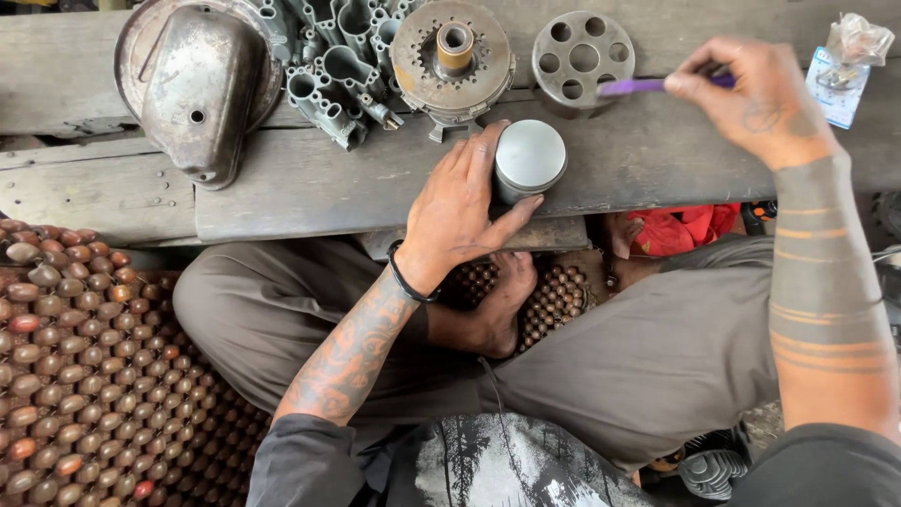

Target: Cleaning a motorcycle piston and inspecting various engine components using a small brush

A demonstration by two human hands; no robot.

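The piston (529, 160) stands upright on the plank (310, 188), near its front edge, the left hand (460, 211) curled around it. The right hand (751, 99) pinches a purple brush (638, 86) just beside a disc (582, 56) with 7 holes.

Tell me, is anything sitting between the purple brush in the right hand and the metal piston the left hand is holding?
Nothing visible does. The right hand holds the purple brush above bare plank, up and to the right of the piston gripped by the left hand. The round holed disc lies behind the brush.
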